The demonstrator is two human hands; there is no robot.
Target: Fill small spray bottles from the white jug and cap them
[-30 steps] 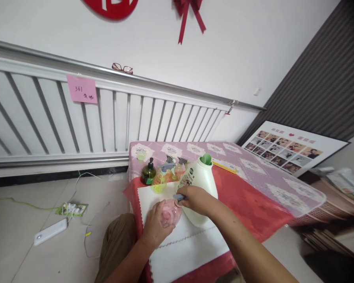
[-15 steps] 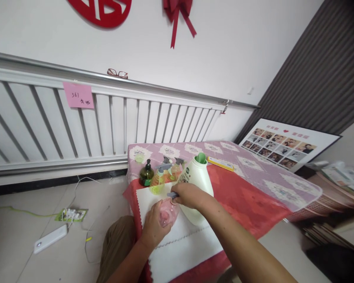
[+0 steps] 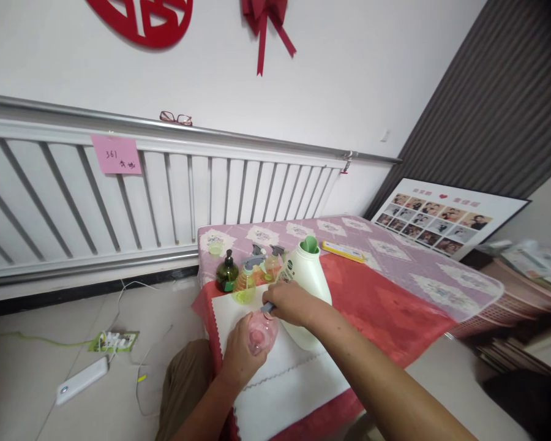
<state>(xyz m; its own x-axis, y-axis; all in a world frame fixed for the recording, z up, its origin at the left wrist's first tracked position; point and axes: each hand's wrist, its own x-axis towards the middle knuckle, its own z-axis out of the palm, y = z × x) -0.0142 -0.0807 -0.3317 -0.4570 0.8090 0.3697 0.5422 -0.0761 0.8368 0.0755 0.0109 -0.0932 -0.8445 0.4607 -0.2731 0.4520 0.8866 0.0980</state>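
Note:
My left hand (image 3: 239, 350) is wrapped round a clear pink bottle (image 3: 262, 332), tilted with its base toward me. At the bottle's neck, my right hand (image 3: 290, 301) grips a grey spray head (image 3: 267, 307); whether it sits fully on the neck is hidden by my fingers. Just behind my right hand stands a large pale green jug (image 3: 313, 275) with a green piece (image 3: 309, 244) in its mouth. To the left are a yellow-green bottle (image 3: 244, 288) and a dark green pump bottle (image 3: 228, 274).
Several small spray bottles (image 3: 272, 264) stand behind the yellow-green one. A white cloth (image 3: 294, 392) and a red cloth (image 3: 371, 306) cover the table. A yellow-edged box (image 3: 343, 252) lies at the back. A power strip (image 3: 114, 341) and a white power bank (image 3: 81, 380) are on the floor.
The view has shifted slightly. Both hands keep their hold on the pink bottle and the spray head, with only a slight shift of my right hand's fingers.

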